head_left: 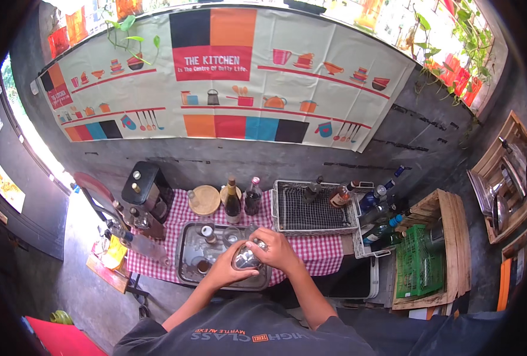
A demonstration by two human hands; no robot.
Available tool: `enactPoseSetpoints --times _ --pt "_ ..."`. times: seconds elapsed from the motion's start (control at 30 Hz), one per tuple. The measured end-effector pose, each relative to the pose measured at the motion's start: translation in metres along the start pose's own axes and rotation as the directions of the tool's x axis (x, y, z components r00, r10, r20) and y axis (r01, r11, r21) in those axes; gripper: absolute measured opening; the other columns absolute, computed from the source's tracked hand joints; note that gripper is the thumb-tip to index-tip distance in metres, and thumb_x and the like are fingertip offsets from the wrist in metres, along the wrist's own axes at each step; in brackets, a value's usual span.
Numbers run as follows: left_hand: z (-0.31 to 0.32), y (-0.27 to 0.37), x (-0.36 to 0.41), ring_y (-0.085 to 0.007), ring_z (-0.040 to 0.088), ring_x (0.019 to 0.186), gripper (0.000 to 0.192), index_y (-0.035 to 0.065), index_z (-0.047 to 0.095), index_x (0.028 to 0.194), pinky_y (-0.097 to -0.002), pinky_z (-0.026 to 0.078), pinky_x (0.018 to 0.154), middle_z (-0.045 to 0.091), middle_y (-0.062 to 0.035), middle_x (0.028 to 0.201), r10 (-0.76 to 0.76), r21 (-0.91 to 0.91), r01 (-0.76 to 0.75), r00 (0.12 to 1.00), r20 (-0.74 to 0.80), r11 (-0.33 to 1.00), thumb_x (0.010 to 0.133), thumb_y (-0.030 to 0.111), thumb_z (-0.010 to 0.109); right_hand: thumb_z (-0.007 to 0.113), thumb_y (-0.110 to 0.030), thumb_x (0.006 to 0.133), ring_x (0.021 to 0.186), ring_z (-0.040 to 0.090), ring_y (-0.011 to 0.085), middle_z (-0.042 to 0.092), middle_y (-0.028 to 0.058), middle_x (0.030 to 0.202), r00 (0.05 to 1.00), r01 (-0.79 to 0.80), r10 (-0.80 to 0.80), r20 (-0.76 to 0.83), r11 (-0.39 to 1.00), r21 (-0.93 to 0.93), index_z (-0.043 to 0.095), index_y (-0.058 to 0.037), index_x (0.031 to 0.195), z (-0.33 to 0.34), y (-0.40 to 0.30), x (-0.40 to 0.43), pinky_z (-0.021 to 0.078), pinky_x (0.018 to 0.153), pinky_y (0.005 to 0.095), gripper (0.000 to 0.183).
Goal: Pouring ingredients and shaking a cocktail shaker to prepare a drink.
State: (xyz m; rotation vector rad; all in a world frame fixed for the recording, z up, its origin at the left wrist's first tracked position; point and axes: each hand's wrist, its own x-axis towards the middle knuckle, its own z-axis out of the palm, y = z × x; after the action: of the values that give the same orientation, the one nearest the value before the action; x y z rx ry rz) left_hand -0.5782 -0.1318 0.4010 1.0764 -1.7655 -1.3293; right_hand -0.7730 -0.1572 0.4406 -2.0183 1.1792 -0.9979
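A shiny metal cocktail shaker (246,258) is between my two hands, over the near right part of a grey serving tray (184,273). My left hand (224,270) wraps its side from the left. My right hand (276,252) grips it from the upper right, with fingers over its top. On the tray stand a small white-topped container (208,233), a clear glass (232,234) and a cup with dark contents (202,265). Another clear vessel (250,230) is partly covered by my right hand.
A red-checked tablecloth (310,253) lies beneath the tray. Behind it stand a dark wine bottle (233,202) and a red-capped bottle (253,196). A wire basket (317,232) with bottles is at right, near a green crate (417,267). A black drink machine (145,189) stands left.
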Motion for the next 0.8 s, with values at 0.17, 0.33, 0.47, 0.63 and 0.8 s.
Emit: enactPoseSetpoints --times 0.17,0.33,0.47,0.63,0.8 --pt "0.044 0.000 0.008 -0.0164 0.056 0.113 0.082 -0.0011 0.047 0.136 -0.0314 0.044 0.099 0.060 -0.0111 0.122 -0.045 -0.103 0.049 0.998 0.038 0.993 0.070 0.025 0.089 0.066 -0.019 0.087 0.075 0.063 0.0357 0.063 0.0149 0.082 0.990 0.141 -0.141 -0.026 0.990 -0.008 0.064 -0.0006 0.086 -0.031 0.024 -0.022 0.0501 0.068 0.0422 0.019" --pt "0.071 0.001 0.008 -0.0254 0.065 0.109 0.082 0.0011 0.052 0.133 -0.0364 0.050 0.095 0.066 -0.0163 0.118 0.066 -0.093 -0.069 0.997 -0.040 0.993 0.068 0.035 0.089 0.066 -0.018 0.085 0.073 0.063 0.0349 0.062 0.0141 0.077 0.966 0.259 -0.259 0.000 0.966 -0.014 0.064 -0.0014 0.084 -0.054 0.031 -0.033 0.0495 0.066 0.0414 0.016" --pt "0.086 0.012 0.013 -0.0215 0.061 0.113 0.079 -0.0013 0.051 0.132 -0.0347 0.047 0.098 0.062 -0.0150 0.122 0.055 0.089 -0.045 0.991 -0.121 0.995 0.068 0.025 0.089 0.065 -0.027 0.087 0.071 0.063 0.0346 0.064 0.0144 0.077 0.982 0.186 -0.185 0.034 0.982 -0.030 0.065 -0.0032 0.085 -0.069 0.040 -0.035 0.0497 0.066 0.0416 0.024" --pt "0.097 0.041 0.015 -0.0351 0.065 0.108 0.082 -0.0010 0.054 0.128 -0.0403 0.051 0.092 0.064 -0.0203 0.118 0.148 0.338 -0.063 0.961 -0.232 0.939 0.063 0.034 0.089 0.064 -0.038 0.091 0.070 0.065 0.0353 0.065 0.0162 0.074 1.000 0.008 -0.008 -0.020 1.000 0.008 0.063 -0.0044 0.089 -0.068 0.049 -0.048 0.0500 0.064 0.0422 0.034" --pt "0.110 0.037 0.019 -0.0355 0.065 0.107 0.080 -0.0008 0.055 0.127 -0.0408 0.052 0.090 0.065 -0.0199 0.116 0.155 0.365 -0.061 0.960 -0.234 0.929 0.063 0.034 0.089 0.063 -0.035 0.093 0.069 0.066 0.0360 0.064 0.0169 0.072 0.997 0.036 -0.037 -0.072 0.999 -0.023 0.063 -0.0038 0.088 -0.075 0.051 -0.059 0.0490 0.062 0.0437 0.031"
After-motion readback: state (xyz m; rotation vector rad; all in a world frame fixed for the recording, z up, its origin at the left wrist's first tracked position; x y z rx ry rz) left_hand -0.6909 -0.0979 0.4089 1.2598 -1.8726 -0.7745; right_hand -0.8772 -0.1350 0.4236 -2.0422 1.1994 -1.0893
